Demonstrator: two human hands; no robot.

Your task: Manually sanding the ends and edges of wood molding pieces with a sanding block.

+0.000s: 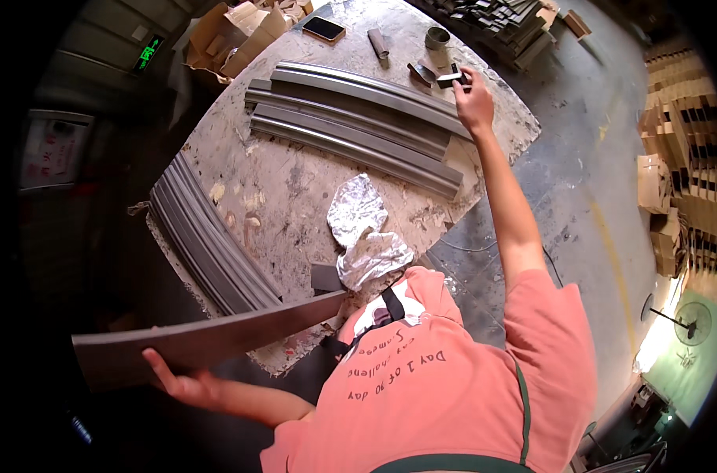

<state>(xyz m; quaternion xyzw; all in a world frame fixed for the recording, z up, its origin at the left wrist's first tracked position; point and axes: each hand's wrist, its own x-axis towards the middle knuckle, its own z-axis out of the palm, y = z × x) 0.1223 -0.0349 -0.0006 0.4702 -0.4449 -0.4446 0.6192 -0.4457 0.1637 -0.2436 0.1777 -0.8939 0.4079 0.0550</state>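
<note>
My left hand (183, 386) is closed on a long, flat grey-brown strip (209, 339), with the thumb on its near face. The strip stands on edge across the near left, its right end by my shirt. At the far right of the table, my right hand (474, 101) has its fingers closed on a small black-and-white tool (451, 80) whose exact kind I cannot make out. Beside it lies a dark scoop-shaped piece (421, 74). Grooved grey metal profiles (358, 118) lie side by side just left of my right forearm.
Stacked long strips (209, 236) line the table's left edge. Crumpled silver foil (362, 213) lies near me. At the far end are a phone (324, 29), a round tin (436, 38) and a short dark tube (378, 43). A cardboard box (240, 39) stands beyond the table.
</note>
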